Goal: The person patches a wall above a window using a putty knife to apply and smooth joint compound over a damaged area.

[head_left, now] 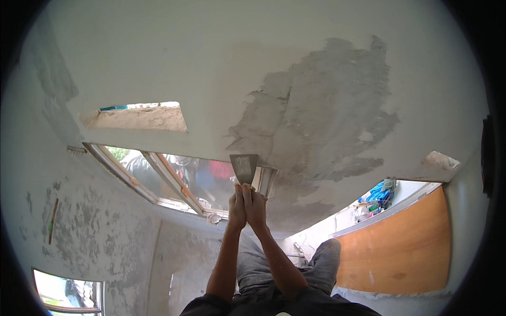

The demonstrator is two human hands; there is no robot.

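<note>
Both my arms are stretched out ahead, and my hands are pressed together around the handle of a putty knife [244, 167]. My left hand [236, 209] and my right hand [255, 208] are closed side by side, hiding the handle. The flat grey blade widens away from my fingers, with a lighter smear on its face. Its edge is close to the white wall [200, 63], just below and left of a large rough grey patch [327, 105]. I cannot tell whether the blade touches the surface. A thin crack runs through the patch.
Left of the blade is a framed window [174, 179], with a narrow opening [142, 118] above it. An orange-brown wooden door panel [395, 247] stands at right, beside an opening showing a blue bundle [380, 195]. A smaller window [68, 292] sits at lower left.
</note>
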